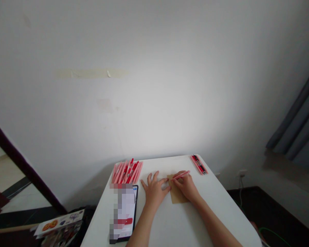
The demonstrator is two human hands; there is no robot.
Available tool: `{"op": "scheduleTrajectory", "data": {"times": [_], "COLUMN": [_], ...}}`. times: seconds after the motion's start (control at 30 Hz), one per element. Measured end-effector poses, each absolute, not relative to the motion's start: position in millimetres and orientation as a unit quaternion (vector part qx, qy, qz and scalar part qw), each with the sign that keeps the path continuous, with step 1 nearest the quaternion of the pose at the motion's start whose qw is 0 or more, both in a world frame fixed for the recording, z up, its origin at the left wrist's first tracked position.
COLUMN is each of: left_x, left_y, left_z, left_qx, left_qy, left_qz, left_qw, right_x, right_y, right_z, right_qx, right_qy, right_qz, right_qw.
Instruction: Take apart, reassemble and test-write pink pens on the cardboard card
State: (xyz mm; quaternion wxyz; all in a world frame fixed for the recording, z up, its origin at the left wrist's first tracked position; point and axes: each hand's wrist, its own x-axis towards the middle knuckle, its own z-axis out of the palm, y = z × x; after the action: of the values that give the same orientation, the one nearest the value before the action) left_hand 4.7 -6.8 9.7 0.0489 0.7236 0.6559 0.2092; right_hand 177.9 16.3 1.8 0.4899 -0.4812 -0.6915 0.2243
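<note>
- The right hand (187, 187), right of lower centre in the frame, grasps a pink pen (182, 174) between thumb and fingers; the pen slants from its lower-left end up past the knuckles.
- Under that hand lies a brown paper (177, 196) on the white bench (175, 228), reaching out to its left and below.
- The left hand (154, 190), holding nothing, spreads its fingers, with thumb and forefinger at the paper's left edge.
- Farther left lies a row of pens (127, 172), above a phone (125, 212).
</note>
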Motion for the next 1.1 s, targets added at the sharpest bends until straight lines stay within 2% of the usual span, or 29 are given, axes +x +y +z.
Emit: {"op": "scheduleTrajectory", "data": {"times": [1.1], "left_x": [4.8], "left_y": [-7.6], "left_z": [11.5], "left_qx": [0.718], "left_qy": [0.663], "left_qz": [0.203], "left_qw": [0.063], "right_x": [183.9], "right_y": [22.4], "right_z": [-8.8], "right_qx": [-0.527], "right_qy": [-0.665], "right_qz": [0.193], "right_qw": [0.493]}}
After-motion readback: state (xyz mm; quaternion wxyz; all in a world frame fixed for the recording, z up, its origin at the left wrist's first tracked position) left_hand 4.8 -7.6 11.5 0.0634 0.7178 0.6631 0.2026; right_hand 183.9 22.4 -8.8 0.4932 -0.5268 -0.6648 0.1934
